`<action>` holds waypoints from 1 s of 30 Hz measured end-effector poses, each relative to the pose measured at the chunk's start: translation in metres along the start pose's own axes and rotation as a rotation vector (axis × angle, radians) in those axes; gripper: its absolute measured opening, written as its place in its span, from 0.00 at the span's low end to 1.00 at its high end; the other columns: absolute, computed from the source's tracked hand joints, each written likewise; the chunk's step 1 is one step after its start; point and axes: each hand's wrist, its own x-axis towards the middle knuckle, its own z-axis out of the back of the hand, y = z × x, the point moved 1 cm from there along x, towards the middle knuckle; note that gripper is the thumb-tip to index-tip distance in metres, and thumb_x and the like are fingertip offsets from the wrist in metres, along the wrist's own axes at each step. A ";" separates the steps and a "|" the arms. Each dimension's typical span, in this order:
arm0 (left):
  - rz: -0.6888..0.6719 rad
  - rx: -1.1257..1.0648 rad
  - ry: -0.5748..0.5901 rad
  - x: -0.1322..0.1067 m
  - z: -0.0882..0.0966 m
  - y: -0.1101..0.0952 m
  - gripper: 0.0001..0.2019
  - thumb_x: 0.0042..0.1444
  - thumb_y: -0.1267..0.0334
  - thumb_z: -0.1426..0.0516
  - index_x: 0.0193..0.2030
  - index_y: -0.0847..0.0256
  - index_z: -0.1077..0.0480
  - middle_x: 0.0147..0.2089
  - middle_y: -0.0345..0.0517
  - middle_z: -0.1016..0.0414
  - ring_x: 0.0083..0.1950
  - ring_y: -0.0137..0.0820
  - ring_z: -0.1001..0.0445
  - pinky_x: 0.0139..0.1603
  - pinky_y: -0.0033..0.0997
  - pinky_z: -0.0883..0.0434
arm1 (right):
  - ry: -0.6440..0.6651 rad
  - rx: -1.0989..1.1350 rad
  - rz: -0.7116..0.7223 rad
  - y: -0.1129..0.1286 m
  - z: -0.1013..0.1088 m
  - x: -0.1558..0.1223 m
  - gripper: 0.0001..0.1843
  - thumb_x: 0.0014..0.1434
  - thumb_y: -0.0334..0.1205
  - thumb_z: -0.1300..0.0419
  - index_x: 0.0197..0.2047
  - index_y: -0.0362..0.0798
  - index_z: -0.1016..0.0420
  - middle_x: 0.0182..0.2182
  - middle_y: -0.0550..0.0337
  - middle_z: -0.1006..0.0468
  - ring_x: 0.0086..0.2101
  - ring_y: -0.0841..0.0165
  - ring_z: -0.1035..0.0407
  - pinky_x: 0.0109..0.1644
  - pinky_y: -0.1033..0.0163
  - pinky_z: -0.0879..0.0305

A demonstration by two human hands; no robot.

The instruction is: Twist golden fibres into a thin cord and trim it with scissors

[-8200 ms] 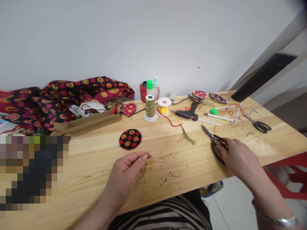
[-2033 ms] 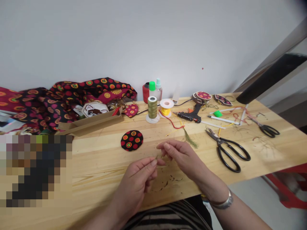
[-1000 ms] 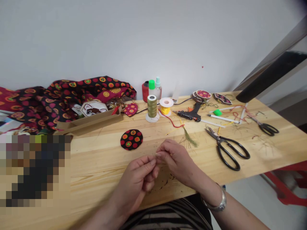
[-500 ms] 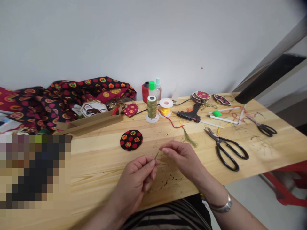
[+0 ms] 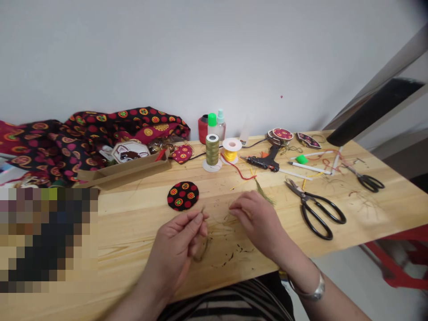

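Between the thumb and fingers of my left hand (image 5: 180, 243) is a small bundle of olive thread (image 5: 203, 209); its lower strands hang in a loop below the palm. My right hand (image 5: 261, 223) is closed in a pinch to the right, apart from the left, with a fine strand of thread at its fingertips. A round black fabric piece with red and yellow motifs (image 5: 183, 196) lies beyond my left hand. Just past my right hand lies an olive tassel (image 5: 263, 191), partly hidden. Large black-handled scissors (image 5: 323, 213) lie open to its right.
Behind stand an olive thread spool (image 5: 212, 151), a yellow cord spool (image 5: 230, 154) and small bottles (image 5: 220, 125). A black glue gun (image 5: 264, 161) and smaller scissors (image 5: 370, 182) are at right. Patterned cloth (image 5: 133, 118) and a cardboard tray (image 5: 130, 173) fill the left.
My left hand has moved left and slightly up with the thread, and the hanging loop shows more clearly. My right hand has shifted slightly right, widening the gap between the hands.
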 end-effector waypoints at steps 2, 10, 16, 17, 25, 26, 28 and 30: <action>-0.021 -0.046 -0.038 0.002 0.002 -0.002 0.09 0.41 0.63 0.34 0.30 0.66 0.23 0.20 0.39 0.31 0.18 0.16 0.46 0.15 0.16 0.51 | 0.098 -0.132 0.065 0.004 -0.003 -0.002 0.07 0.58 0.30 0.43 0.31 0.45 0.24 0.30 0.55 0.26 0.36 0.64 0.37 0.40 0.60 0.39; -0.047 -0.127 -0.106 0.007 0.007 0.000 0.09 0.38 0.65 0.32 0.29 0.64 0.22 0.26 0.46 0.24 0.22 0.20 0.39 0.16 0.16 0.46 | 0.195 -0.551 0.250 0.015 -0.024 -0.010 0.03 0.54 0.30 0.42 0.29 0.45 0.28 0.31 0.52 0.29 0.35 0.59 0.40 0.35 0.55 0.44; -0.055 -0.133 -0.110 0.006 0.010 -0.001 0.10 0.38 0.64 0.32 0.29 0.65 0.22 0.27 0.47 0.24 0.21 0.18 0.41 0.17 0.16 0.46 | 0.153 -0.494 0.238 0.013 -0.028 -0.009 0.06 0.53 0.25 0.44 0.28 0.44 0.29 0.29 0.52 0.29 0.34 0.60 0.39 0.35 0.55 0.42; -0.055 -0.128 -0.107 0.005 0.010 -0.001 0.10 0.39 0.64 0.32 0.29 0.65 0.22 0.29 0.47 0.24 0.21 0.18 0.42 0.17 0.17 0.46 | 0.119 -0.386 0.179 0.012 -0.027 -0.008 0.08 0.54 0.25 0.45 0.27 0.44 0.29 0.28 0.53 0.29 0.33 0.61 0.39 0.36 0.56 0.42; -0.079 -0.088 -0.093 0.007 0.000 0.003 0.09 0.40 0.63 0.33 0.31 0.63 0.20 0.28 0.43 0.24 0.27 0.23 0.36 0.26 0.21 0.37 | -0.009 0.617 -0.342 0.025 -0.021 -0.002 0.08 0.55 0.37 0.43 0.25 0.46 0.31 0.22 0.63 0.32 0.26 0.71 0.38 0.30 0.65 0.41; -0.082 -0.088 -0.090 0.007 -0.001 0.004 0.09 0.41 0.63 0.33 0.32 0.62 0.20 0.29 0.42 0.23 0.29 0.24 0.34 0.31 0.22 0.35 | -0.033 0.656 -0.353 0.027 -0.022 -0.002 0.08 0.55 0.38 0.42 0.25 0.46 0.30 0.22 0.63 0.31 0.26 0.71 0.38 0.31 0.65 0.41; -0.085 -0.091 -0.074 0.007 -0.004 0.006 0.08 0.41 0.64 0.33 0.32 0.60 0.20 0.31 0.42 0.21 0.36 0.28 0.30 0.41 0.25 0.34 | -0.088 0.696 -0.348 0.031 -0.024 -0.003 0.07 0.55 0.38 0.42 0.26 0.46 0.29 0.23 0.62 0.30 0.27 0.70 0.37 0.32 0.65 0.40; -0.087 -0.114 -0.062 0.007 -0.006 0.006 0.07 0.41 0.64 0.33 0.31 0.60 0.20 0.31 0.42 0.21 0.43 0.32 0.29 0.48 0.28 0.36 | -0.130 0.704 -0.332 0.033 -0.026 -0.004 0.07 0.54 0.37 0.42 0.27 0.46 0.28 0.25 0.61 0.28 0.28 0.70 0.35 0.33 0.65 0.39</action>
